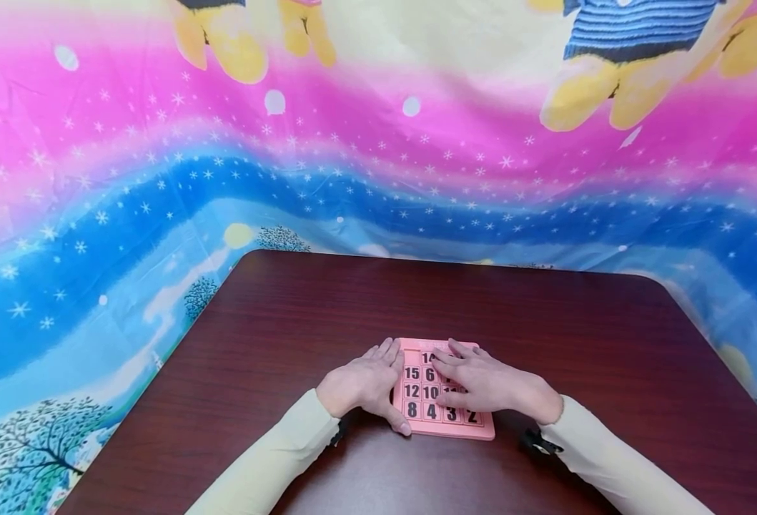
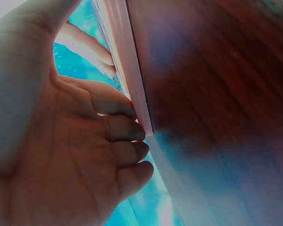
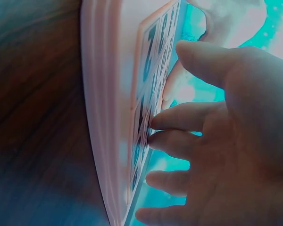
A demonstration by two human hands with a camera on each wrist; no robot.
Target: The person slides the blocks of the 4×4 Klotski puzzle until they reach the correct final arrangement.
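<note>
A pink sliding number puzzle lies flat on the table, its tiles marked with black numbers. The slot at its upper left corner holds no tile. Along the left edge of the puzzle rests my left hand, fingers fairly straight and the thumb by the near left corner. My right hand spreads over the right side, hiding several tiles. In the right wrist view, fingertips touch the tile face while the thumb stays off it. Neither hand is curled round the puzzle.
The dark brown wooden table has rounded far corners. Behind and around it hangs a colourful cloth in pink and blue with snowflakes and trees. A dark strap piece shows below the right wrist.
</note>
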